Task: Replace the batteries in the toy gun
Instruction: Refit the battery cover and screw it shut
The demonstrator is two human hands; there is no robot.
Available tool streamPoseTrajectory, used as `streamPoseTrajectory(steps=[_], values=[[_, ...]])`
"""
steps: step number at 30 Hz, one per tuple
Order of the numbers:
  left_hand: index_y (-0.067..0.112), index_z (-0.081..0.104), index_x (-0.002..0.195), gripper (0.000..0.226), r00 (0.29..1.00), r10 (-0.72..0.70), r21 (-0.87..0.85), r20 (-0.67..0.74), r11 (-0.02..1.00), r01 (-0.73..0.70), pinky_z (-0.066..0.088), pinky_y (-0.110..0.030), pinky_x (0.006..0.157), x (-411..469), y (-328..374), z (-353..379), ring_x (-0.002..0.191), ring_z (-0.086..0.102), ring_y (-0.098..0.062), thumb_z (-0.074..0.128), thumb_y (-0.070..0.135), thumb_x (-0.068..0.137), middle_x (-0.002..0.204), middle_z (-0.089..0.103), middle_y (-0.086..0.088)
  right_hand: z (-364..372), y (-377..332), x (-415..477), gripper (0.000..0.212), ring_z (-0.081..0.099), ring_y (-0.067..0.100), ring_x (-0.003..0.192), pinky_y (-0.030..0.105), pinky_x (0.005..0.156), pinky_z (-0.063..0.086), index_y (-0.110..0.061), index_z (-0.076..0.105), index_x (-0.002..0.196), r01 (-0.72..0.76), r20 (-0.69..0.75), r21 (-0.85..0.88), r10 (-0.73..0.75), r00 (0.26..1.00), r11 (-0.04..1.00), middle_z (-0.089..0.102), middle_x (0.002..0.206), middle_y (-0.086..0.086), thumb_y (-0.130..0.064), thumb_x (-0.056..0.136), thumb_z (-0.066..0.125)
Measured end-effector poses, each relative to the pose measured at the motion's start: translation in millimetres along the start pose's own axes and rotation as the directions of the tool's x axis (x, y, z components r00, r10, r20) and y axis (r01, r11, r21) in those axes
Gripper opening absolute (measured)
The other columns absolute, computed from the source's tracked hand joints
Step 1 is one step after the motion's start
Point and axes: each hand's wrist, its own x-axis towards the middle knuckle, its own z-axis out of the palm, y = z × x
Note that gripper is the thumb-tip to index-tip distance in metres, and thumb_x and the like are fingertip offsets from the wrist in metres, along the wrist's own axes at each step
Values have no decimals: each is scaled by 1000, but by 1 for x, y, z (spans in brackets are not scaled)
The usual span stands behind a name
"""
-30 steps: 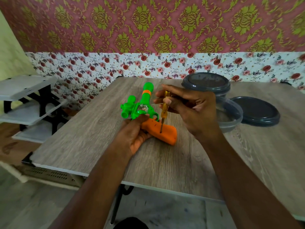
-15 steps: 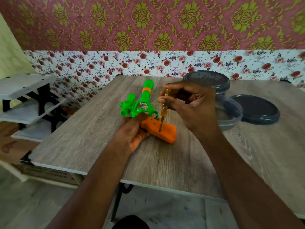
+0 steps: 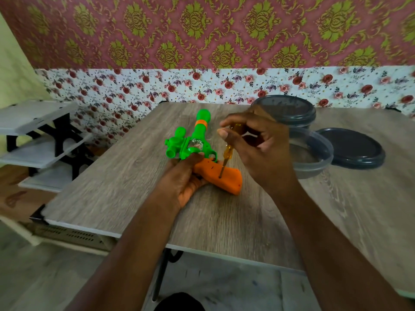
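Observation:
A green toy gun with an orange grip lies flat on the wooden table, barrel pointing away from me. My left hand holds the gun down where body and grip meet, thumb on the green part. A small screwdriver with an amber handle stands nearly upright, its tip set in a hole in the orange grip. My right hand pinches the top of its handle with fingers and thumb. No batteries are in sight.
A lidded dark round container stands at the back of the table. An open clear container sits behind my right hand, with a loose dark lid to its right. A white and black shelf unit stands left of the table.
My right fingers have shifted round the screwdriver handle, as in turning it. The tip stays in the same hole. My left hand and the gun have stayed in place.

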Motion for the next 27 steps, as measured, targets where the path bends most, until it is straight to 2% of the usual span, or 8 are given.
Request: streamPoseTrajectory(steps=[4,6,10,13,16,20,23,27], values=[[3,54,140,42,1000,-3,9,-3,1000,3,62,-59,74,1,-1,-1,111,68,-47,59,3,98,126,66,-32,-1,-2,-3,31,73,36,106,51,95,59,12,66,119,-96,146,231,63,987,968,71,115,26,18,92,54],[3,54,140,42,1000,-6,21,-12,1000,6,61,-61,76,1,0,0,115,65,-50,59,3,98,124,67,-32,0,-4,-3,32,76,33,101,44,94,61,11,66,119,-161,168,273,117,979,949,73,111,26,22,91,54],[0,55,137,39,1000,-6,18,-7,1000,6,60,-63,77,0,0,2,116,63,-54,58,2,98,124,65,-35,-2,-3,-1,32,78,31,92,35,84,62,4,69,119,-162,130,272,131,983,949,75,99,20,16,89,66],[-2,55,136,39,1000,-11,13,-15,1000,11,60,-62,77,0,1,3,118,61,-54,58,0,98,125,64,-36,-2,-1,-2,33,78,30,89,40,83,64,5,71,118,-119,87,208,102,991,971,77,96,17,5,85,77],[-1,57,134,37,999,-9,11,-31,1000,9,57,-64,80,0,1,3,116,64,-51,58,-1,97,122,67,-34,0,-1,-3,36,78,20,87,35,82,64,4,72,115,-57,24,65,55,998,996,77,93,9,-3,82,84],[1,58,133,36,999,-2,8,-35,1000,3,61,-58,73,-2,2,3,82,76,-34,58,-2,97,99,76,-23,4,1,-3,41,75,18,82,38,75,65,-3,73,114,16,-46,-150,-23,999,989,76,90,8,-22,80,88],[3,55,138,41,1000,-2,8,-26,1000,2,61,-59,74,-4,2,4,80,76,-32,58,-2,98,106,74,-25,4,4,-4,53,71,21,80,35,71,63,-7,70,126,63,-35,-266,-75,997,962,71,89,10,-32,81,85],[3,52,142,44,999,-6,6,-32,1000,6,64,-51,63,-2,1,3,76,77,-26,57,-2,98,107,72,-22,6,2,-5,35,71,21,85,35,72,63,-2,72,121,91,-4,-155,-93,996,984,66,94,14,-16,90,79]])
